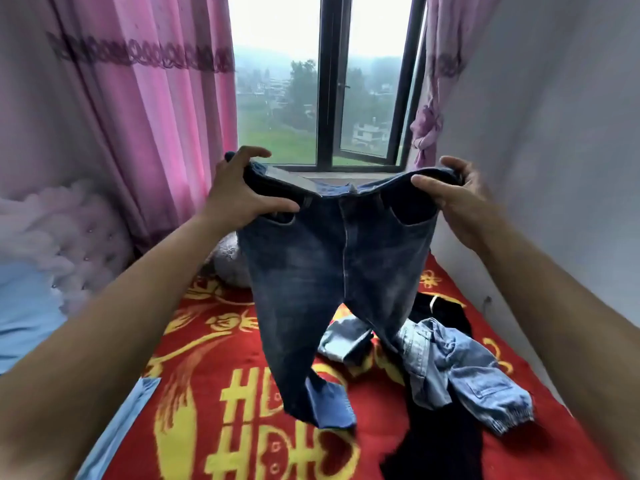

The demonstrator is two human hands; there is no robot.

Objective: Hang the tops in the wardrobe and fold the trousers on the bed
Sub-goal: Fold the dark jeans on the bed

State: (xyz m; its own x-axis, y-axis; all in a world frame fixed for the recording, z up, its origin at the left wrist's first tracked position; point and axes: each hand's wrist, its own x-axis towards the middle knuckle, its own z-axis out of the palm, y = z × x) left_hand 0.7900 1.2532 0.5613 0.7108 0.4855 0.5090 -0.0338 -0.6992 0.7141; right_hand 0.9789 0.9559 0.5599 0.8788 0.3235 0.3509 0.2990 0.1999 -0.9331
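Dark blue jeans [329,268] hang in the air over the bed, held up by the waistband with the legs dangling; one cuff touches the blanket. My left hand [239,192] grips the waistband's left end and my right hand [453,195] grips its right end. On the red and yellow blanket [214,393] lie light blue jeans [460,368] in a crumpled heap, a dark garment [440,441] beneath them, and a small folded light denim piece [343,341]. No wardrobe is in view.
A window [329,81] with a dark frame is straight ahead, pink curtains [138,116] on both sides. A white wall [554,168] runs along the bed's right edge. A padded headboard [69,230] and a silver cushion [228,261] sit at the left.
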